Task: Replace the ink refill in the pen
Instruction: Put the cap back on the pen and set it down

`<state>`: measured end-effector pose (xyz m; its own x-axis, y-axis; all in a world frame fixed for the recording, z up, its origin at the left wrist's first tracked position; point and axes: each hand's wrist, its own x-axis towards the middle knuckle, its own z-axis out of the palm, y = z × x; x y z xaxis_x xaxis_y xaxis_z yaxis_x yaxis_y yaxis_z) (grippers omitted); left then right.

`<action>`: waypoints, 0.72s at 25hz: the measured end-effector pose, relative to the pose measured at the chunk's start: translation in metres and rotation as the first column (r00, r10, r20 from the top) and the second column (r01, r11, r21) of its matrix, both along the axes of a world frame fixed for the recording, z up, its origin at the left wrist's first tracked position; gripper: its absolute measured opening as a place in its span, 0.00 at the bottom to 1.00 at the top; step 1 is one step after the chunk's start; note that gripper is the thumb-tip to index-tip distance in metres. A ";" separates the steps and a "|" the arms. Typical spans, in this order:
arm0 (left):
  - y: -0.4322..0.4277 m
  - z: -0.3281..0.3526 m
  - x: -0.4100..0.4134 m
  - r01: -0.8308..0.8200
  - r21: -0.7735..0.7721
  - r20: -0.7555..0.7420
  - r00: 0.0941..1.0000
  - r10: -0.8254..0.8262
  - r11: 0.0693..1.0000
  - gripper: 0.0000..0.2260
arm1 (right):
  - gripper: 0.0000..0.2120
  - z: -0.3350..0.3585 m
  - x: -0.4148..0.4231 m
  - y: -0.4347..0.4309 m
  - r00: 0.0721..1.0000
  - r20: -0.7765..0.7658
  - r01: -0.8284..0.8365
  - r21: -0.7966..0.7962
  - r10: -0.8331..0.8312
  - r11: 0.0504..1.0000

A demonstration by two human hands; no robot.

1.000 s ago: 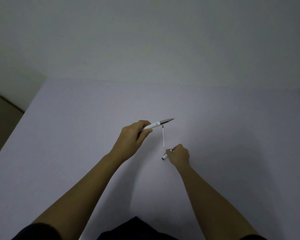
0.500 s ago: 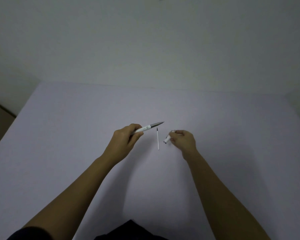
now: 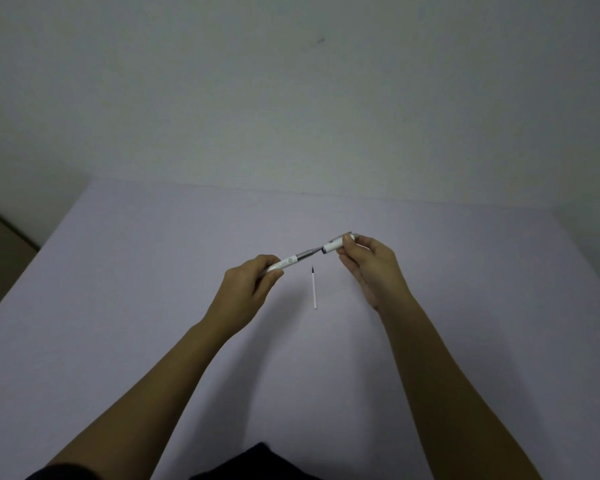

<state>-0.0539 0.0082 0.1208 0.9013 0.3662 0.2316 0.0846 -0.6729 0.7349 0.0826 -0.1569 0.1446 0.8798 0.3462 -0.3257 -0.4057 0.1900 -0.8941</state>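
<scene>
My left hand (image 3: pixel 248 292) grips a white pen body (image 3: pixel 291 262) with a grey tapered tip that points up and to the right. My right hand (image 3: pixel 371 268) holds a short white pen cap (image 3: pixel 336 244), whose dark open end faces the pen tip. The tip and the cap's opening nearly touch, and both are held above the table. A thin white ink refill (image 3: pixel 314 288) with a dark tip lies loose on the pale table (image 3: pixel 136 271) between my hands, pointing away from me.
A plain wall rises behind the table's far edge (image 3: pixel 309 192). The table's left edge runs diagonally past a brown floor area (image 3: pixel 0 244). Dark clothing (image 3: pixel 257 462) shows at the bottom of the view.
My right hand lifted the cap from the table and brought it up and right of the pen tip. The left hand kept its hold on the pen body. The refill stayed on the table.
</scene>
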 end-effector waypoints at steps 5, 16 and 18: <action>0.000 0.002 -0.005 -0.002 0.017 0.003 1.000 0.002 1.000 0.06 | 0.10 0.003 -0.006 0.000 1.000 0.026 -0.005 0.006 0.005 1.000; -0.009 0.006 0.002 -0.010 0.003 0.046 0.999 0.010 1.000 0.06 | 0.03 -0.001 -0.022 0.014 0.984 0.134 -0.112 -0.032 0.115 0.993; -0.010 0.004 0.001 -0.026 0.000 0.044 0.999 0.026 1.000 0.06 | 0.04 -0.004 -0.024 0.017 0.980 0.159 -0.116 -0.046 0.122 0.992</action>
